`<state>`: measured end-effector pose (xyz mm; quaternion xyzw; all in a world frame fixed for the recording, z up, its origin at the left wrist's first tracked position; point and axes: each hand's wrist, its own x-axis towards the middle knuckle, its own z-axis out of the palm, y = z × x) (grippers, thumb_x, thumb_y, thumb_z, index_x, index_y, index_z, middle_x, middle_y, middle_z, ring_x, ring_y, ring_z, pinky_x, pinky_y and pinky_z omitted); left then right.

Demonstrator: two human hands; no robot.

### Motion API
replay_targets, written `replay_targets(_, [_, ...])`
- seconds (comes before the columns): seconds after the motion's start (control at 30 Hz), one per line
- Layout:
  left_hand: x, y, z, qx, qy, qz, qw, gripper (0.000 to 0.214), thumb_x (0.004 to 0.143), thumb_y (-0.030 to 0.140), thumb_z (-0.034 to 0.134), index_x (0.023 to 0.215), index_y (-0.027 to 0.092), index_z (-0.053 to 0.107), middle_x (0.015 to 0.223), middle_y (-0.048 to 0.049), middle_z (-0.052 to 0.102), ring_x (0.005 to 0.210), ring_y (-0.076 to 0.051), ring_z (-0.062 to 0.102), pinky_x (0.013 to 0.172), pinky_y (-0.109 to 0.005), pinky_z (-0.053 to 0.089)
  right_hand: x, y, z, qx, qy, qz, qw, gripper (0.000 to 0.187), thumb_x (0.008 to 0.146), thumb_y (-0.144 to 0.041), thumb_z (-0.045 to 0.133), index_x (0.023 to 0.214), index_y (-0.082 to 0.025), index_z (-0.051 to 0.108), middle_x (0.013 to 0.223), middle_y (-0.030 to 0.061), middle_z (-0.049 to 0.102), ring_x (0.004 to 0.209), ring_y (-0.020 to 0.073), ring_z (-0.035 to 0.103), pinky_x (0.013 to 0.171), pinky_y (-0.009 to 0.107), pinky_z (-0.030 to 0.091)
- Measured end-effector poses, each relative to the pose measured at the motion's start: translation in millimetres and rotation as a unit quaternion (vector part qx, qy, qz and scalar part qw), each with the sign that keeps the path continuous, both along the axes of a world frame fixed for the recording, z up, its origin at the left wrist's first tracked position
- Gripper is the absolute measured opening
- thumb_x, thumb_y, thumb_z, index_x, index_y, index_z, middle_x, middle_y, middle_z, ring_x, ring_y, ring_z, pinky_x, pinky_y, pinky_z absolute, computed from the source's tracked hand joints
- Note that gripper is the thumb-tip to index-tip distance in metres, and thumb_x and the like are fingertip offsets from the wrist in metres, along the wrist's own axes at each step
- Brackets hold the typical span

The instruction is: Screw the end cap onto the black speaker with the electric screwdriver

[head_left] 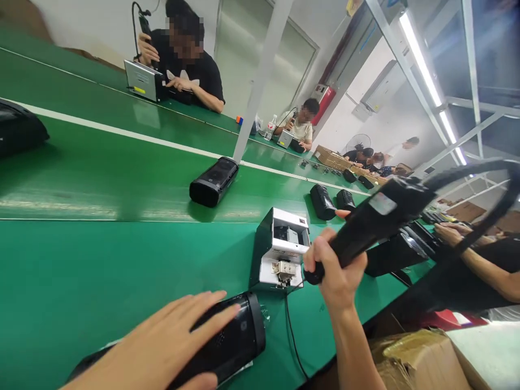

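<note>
The speaker (227, 341) lies on its side on the green table (81, 281), at the near edge, just in front of the person. Its long axis runs from lower left to upper right, and the round end with the rim points toward the screw feeder (280, 249), which stands just beyond it. The left hand (162, 341) rests flat on top of the speaker, fingers stretched out along its length, pressing more than gripping; it is not closed around the body. This hand is clearly the nearer one to the speaker.

The right hand (335, 273) is clenched around the grip of the screwdriver (365, 222), a black power tool. The tool slopes up to the right, and a thick black cable goes from its upper end. Its lower end is at the hand, just beside the front of the feeder, to the right of the speaker's round end and a little apart from it. I cannot see the tip, because the hand hides it.

Farther away, more speakers lie on the belt (122, 179), one (214, 181) near the middle. Other people sit at the far side with their own tools, and one person's arm (483, 265) shows at the right. A carton (422, 360) stands at the bottom right.
</note>
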<state>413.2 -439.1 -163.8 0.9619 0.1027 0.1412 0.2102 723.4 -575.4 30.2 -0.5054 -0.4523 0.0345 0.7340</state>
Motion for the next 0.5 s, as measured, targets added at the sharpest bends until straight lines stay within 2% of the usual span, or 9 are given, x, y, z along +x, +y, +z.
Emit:
replay_targets(0.1, [15,-19,12.4,0.011,-0.005,-0.045,0.999,0.104,0.110,0.051,0.082,0.199,0.059,0.028,0.201,0.0021,0.045,0.169,-0.044,0.070,0.132,-0.059,0.069,-18,-8,25.6,0.041,0.033,-0.002,0.999,0.045,0.105,-0.013,0.082,0.144,-0.031,0.067,0.069,-0.0152,0.061,0.041,0.0105,0.053,0.045,0.021,0.052])
replay_targets(0.23, [13,-18,20.6,-0.020,0.029,-0.069,0.997,0.109,0.107,0.047,0.087,0.197,0.063,0.029,0.200,0.0026,0.044,0.164,-0.048,0.073,0.125,-0.065,0.074,-44,2,48.0,0.083,0.063,0.035,0.994,0.055,0.102,-0.007,0.077,0.147,-0.037,0.067,0.071,-0.0144,0.065,0.040,0.0106,0.052,0.046,0.023,0.057])
replay_targets(0.33, [11,-16,17.3,-0.010,0.030,-0.077,0.997,0.116,0.106,0.046,0.088,0.199,0.062,0.021,0.203,0.0029,0.037,0.169,-0.047,0.068,0.130,-0.066,0.070,-54,15,45.6,0.073,0.036,0.078,0.994,0.036,0.107,-0.012,0.081,0.132,-0.036,0.075,0.072,-0.0130,0.064,0.041,0.0100,0.054,0.046,0.022,0.058])
replay_targets(0.4, [12,-17,12.2,-0.002,0.029,-0.083,0.996,0.119,0.106,0.045,0.088,0.200,0.060,0.016,0.205,0.0019,0.033,0.172,-0.047,0.065,0.131,-0.068,0.067,-55,20,40.4,0.062,0.023,0.083,0.994,0.022,0.110,-0.016,0.084,0.122,-0.034,0.078,0.072,-0.0120,0.062,0.041,0.0093,0.053,0.044,0.021,0.056])
replay_targets(0.5, [15,-19,8.6,-0.004,0.035,-0.091,0.995,0.126,0.101,0.042,0.091,0.200,0.060,0.015,0.205,0.0007,0.031,0.171,-0.049,0.066,0.131,-0.069,0.067,-53,21,34.0,0.048,0.026,0.074,0.996,0.022,0.110,-0.018,0.085,0.124,-0.034,0.078,0.071,-0.0128,0.062,0.040,0.0099,0.052,0.043,0.022,0.056])
